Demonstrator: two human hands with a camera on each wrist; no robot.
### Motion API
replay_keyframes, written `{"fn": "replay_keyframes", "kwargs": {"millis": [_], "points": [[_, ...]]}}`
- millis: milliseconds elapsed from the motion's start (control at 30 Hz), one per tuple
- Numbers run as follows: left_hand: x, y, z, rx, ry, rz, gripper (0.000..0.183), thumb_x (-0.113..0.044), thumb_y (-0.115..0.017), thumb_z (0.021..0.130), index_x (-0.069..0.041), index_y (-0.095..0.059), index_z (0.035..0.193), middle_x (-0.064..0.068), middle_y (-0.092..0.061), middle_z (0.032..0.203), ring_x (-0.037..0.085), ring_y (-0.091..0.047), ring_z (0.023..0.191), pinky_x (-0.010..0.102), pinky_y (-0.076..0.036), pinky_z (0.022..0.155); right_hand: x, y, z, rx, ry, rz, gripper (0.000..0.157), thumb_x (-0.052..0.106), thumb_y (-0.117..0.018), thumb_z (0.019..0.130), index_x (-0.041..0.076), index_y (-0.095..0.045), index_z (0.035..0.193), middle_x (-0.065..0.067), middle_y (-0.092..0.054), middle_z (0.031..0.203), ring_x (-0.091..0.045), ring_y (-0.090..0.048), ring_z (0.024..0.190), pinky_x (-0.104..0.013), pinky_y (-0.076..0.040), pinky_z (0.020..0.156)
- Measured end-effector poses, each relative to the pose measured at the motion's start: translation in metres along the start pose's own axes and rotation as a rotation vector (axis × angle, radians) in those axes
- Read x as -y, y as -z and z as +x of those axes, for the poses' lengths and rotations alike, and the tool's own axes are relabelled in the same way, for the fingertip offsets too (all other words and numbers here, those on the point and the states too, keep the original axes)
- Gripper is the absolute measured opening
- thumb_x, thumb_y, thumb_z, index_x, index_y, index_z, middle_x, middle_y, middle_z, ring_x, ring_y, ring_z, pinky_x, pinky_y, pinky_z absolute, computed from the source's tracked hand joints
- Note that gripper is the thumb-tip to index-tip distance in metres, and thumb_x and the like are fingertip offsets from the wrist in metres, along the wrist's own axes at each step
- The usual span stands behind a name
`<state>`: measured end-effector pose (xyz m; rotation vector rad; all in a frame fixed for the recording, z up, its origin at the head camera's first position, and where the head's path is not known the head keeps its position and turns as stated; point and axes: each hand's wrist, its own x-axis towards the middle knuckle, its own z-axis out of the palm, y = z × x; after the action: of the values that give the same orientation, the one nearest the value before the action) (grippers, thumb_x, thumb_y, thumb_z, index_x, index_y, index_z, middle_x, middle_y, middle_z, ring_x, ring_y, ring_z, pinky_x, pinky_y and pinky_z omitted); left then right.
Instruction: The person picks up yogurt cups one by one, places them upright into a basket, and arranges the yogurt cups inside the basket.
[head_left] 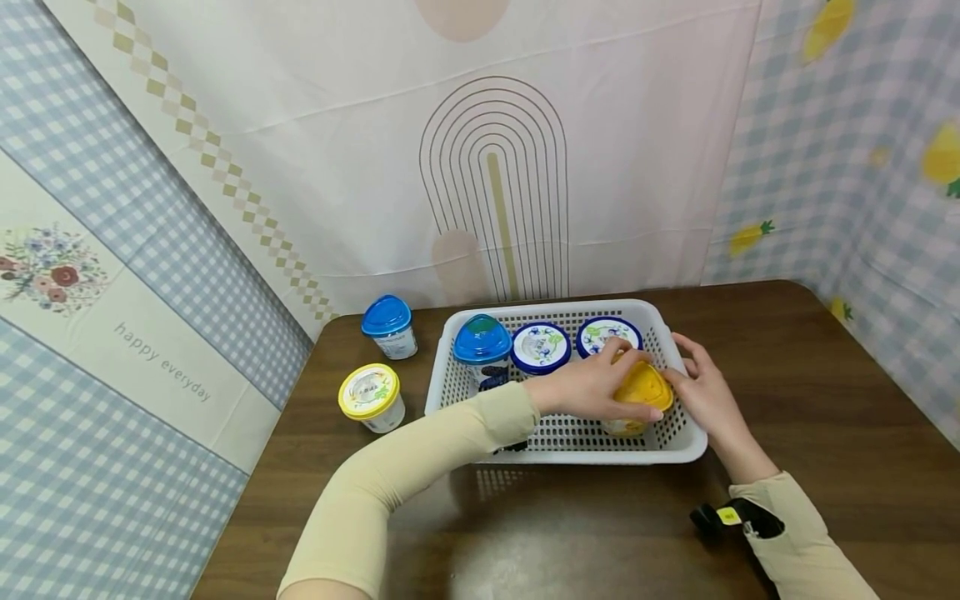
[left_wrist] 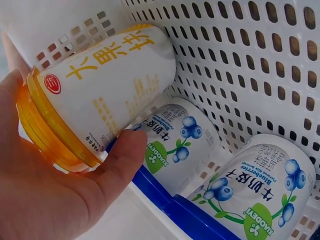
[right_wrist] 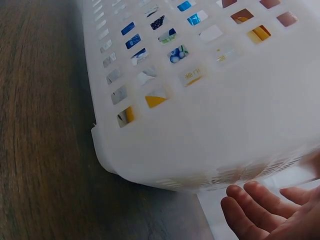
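My left hand [head_left: 592, 387] grips a white cup with a domed yellow lid [head_left: 643, 387] inside the white plastic basket [head_left: 570, 457], at its right end. In the left wrist view, thumb and palm wrap the yellow lid, and yellow lettering runs along the cup's body [left_wrist: 117, 70]. Two blueberry cups with dark blue rims, one [head_left: 542, 346] mid-basket and one [head_left: 609, 332] at the back right, stand behind that hand. At the basket's right rim is my right hand [head_left: 708, 396], its thumb near the yellow lid and its fingers loosely extended outside the wall.
A cup with a domed blue lid [head_left: 482, 339] stands in the basket's left end. Left of the basket, a blue-lidded cup [head_left: 388, 327] and a yellow-rimmed cup [head_left: 371, 396] stand on the brown table [head_left: 585, 533]. A patterned cloth [head_left: 360, 167] hangs behind.
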<state>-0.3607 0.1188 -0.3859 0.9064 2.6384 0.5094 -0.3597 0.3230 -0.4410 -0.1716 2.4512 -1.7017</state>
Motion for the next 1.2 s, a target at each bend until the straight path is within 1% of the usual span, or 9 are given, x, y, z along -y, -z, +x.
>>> {"fn": "replay_keyframes", "kwargs": {"millis": [233, 500, 567, 800, 933, 1100, 1200], "points": [[-0.0014, -0.0012, 0.0004, 0.016, 0.016, 0.003, 0.078, -0.068, -0.057, 0.091, -0.030, -0.031, 0.154, 0.003, -0.026, 0.153, 0.014, -0.059, 0.092, 0.020, -0.052, 0.078, -0.0011, -0.0003, 0.0026, 0.006, -0.013, -0.009, 0.070, 0.035, -0.046, 0.106, 0.014, -0.010, 0.163, -0.031, -0.044, 0.146, -0.045, -0.057, 0.118, -0.060, -0.052, 0.091], [-0.0040, -0.0016, 0.0008, 0.031, 0.022, 0.015, 0.079, -0.069, -0.054, 0.091, -0.033, -0.026, 0.157, 0.002, -0.025, 0.156, 0.014, -0.060, 0.094, 0.022, -0.053, 0.080, -0.0019, 0.0008, 0.0032, 0.019, -0.020, -0.008, 0.073, 0.040, -0.045, 0.106, 0.014, -0.008, 0.163, -0.033, -0.040, 0.149, -0.049, -0.056, 0.119, -0.062, -0.053, 0.088], [-0.0043, -0.0018, 0.0013, 0.031, 0.030, 0.028, 0.080, -0.070, -0.053, 0.091, -0.034, -0.025, 0.157, 0.001, -0.023, 0.157, 0.014, -0.060, 0.093, 0.022, -0.053, 0.078, -0.0014, 0.0009, 0.0029, 0.020, -0.020, -0.010, 0.073, 0.040, -0.045, 0.106, 0.014, -0.008, 0.163, -0.033, -0.040, 0.148, -0.049, -0.057, 0.118, -0.062, -0.053, 0.088], [-0.0047, -0.0005, 0.0005, 0.032, 0.050, 0.064, 0.081, -0.072, -0.052, 0.090, -0.038, -0.023, 0.157, 0.000, -0.023, 0.159, 0.013, -0.061, 0.085, 0.021, -0.052, 0.068, 0.0007, 0.0007, 0.0019, 0.031, -0.018, -0.023, 0.075, 0.042, -0.044, 0.106, 0.013, -0.006, 0.163, -0.034, -0.039, 0.148, -0.048, -0.057, 0.118, -0.061, -0.053, 0.088], [-0.0046, 0.0009, -0.0009, 0.028, 0.051, 0.068, 0.082, -0.073, -0.053, 0.089, -0.039, -0.023, 0.158, 0.000, -0.022, 0.161, 0.013, -0.062, 0.087, 0.021, -0.052, 0.068, 0.0003, 0.0006, 0.0022, 0.036, -0.019, -0.020, 0.075, 0.042, -0.044, 0.106, 0.013, -0.005, 0.163, -0.034, -0.038, 0.149, -0.049, -0.056, 0.118, -0.062, -0.053, 0.088], [-0.0041, 0.0025, -0.0027, 0.031, 0.052, 0.067, 0.084, -0.072, -0.054, 0.089, -0.037, -0.023, 0.158, 0.001, -0.021, 0.162, 0.013, -0.062, 0.084, 0.020, -0.052, 0.065, -0.0005, 0.0003, 0.0031, 0.036, -0.017, -0.018, 0.075, 0.041, -0.045, 0.106, 0.013, -0.005, 0.163, -0.035, -0.038, 0.149, -0.050, -0.055, 0.119, -0.063, -0.052, 0.088], [-0.0045, 0.0045, -0.0038, 0.028, 0.056, 0.075, 0.083, -0.072, -0.053, 0.089, -0.037, -0.023, 0.158, 0.001, -0.021, 0.162, 0.013, -0.062, 0.085, 0.021, -0.053, 0.067, -0.0005, -0.0001, 0.0036, 0.034, -0.017, -0.014, 0.075, 0.040, -0.045, 0.106, 0.013, -0.005, 0.163, -0.035, -0.038, 0.149, -0.050, -0.055, 0.120, -0.063, -0.053, 0.087]]}}
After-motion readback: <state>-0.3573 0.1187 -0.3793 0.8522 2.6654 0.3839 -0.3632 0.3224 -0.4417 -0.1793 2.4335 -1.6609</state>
